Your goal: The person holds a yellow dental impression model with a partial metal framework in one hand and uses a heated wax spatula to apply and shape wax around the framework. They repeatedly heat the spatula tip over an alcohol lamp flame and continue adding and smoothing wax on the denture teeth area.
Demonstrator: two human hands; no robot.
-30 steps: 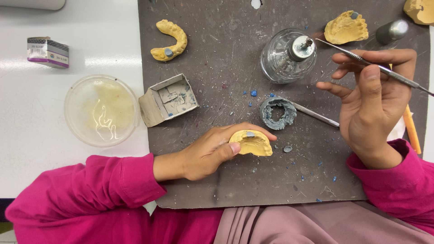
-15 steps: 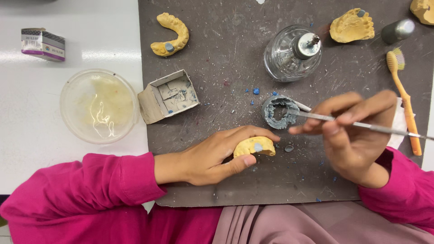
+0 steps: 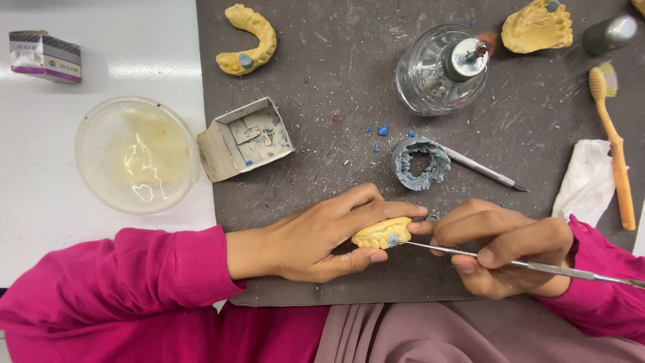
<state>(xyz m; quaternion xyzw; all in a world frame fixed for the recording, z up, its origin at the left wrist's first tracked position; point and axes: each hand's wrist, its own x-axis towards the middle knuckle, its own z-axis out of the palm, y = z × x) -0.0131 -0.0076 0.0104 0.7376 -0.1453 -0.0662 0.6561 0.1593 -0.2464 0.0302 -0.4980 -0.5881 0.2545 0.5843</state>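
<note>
My left hand (image 3: 316, 235) grips a yellow dental cast (image 3: 381, 232) on the dark grey mat (image 3: 336, 81), thumb under it and fingers over its top. My right hand (image 3: 500, 245) holds a thin metal carving tool (image 3: 524, 265). The tool's tip carries a bit of blue wax and touches the right end of the cast. Just beyond the hands sits a ring-shaped lump of blue-grey wax (image 3: 420, 163), with a second metal tool (image 3: 480, 168) lying against it.
A glass spirit lamp (image 3: 440, 67) burns at the back. Two more yellow casts (image 3: 250, 37) (image 3: 537, 25), an open cardboard box (image 3: 245, 138), a clear plastic bowl (image 3: 136, 153), a toothbrush (image 3: 611, 144), a white tissue (image 3: 588, 178) and a small box (image 3: 44, 55) lie around.
My right hand came down from the lamp, dipped the tool at the blue wax lump, then moved to the cast. My left hand has tilted the cast up.
</note>
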